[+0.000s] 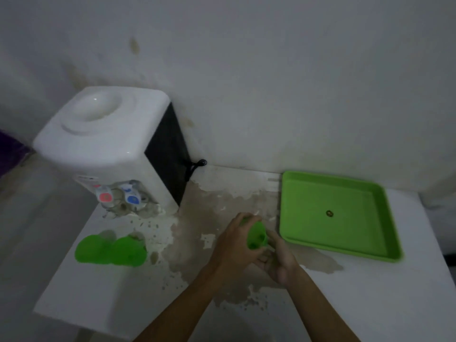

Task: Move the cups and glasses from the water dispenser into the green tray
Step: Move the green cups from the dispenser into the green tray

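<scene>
A green plastic cup [256, 236] is held on its side between both hands, just left of the green tray [385, 218]. My left hand [237, 243] wraps its far end and my right hand [278, 257] cups its near end. Two more green cups [91, 249] [128, 251] stand on the counter in front of the white water dispenser [103, 139]. Clear glasses [118, 206] sit under the red and blue taps, blurred. The tray holds only a small dark spot in its middle.
The white counter [370, 304] has a worn, stained patch in the middle. Its left edge drops off beside the two cups. A black cord [195, 166] hangs behind the dispenser against the wall.
</scene>
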`<action>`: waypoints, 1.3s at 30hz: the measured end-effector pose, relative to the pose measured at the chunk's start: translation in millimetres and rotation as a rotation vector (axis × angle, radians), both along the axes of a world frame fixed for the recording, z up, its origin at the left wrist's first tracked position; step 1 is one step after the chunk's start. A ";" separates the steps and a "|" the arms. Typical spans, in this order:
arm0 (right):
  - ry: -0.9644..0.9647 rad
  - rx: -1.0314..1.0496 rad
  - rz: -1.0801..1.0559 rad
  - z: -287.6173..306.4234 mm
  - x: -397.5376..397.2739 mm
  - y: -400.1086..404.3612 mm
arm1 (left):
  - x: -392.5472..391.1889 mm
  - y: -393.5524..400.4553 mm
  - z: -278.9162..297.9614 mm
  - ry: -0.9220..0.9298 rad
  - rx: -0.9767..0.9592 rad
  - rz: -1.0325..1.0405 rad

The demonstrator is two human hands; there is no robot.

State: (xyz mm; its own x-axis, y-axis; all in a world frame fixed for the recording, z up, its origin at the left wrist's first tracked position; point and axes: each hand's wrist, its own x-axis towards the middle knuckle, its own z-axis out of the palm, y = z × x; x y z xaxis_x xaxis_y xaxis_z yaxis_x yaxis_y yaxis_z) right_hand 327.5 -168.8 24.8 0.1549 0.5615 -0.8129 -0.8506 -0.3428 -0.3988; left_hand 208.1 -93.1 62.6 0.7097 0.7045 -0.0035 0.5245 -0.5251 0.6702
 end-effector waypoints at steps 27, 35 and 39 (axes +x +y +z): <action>-1.616 0.010 0.241 -42.7 149.4 -24.7 | 128.3 -25.4 -61.4 0.075 -0.428 0.007; -1.640 0.029 0.421 -57.2 141.9 -26.8 | 126.1 -24.8 -73.0 0.136 -0.445 -0.027; -1.661 0.021 0.468 -53.9 139.8 -24.6 | 121.3 -21.9 -75.2 0.111 -0.439 -0.053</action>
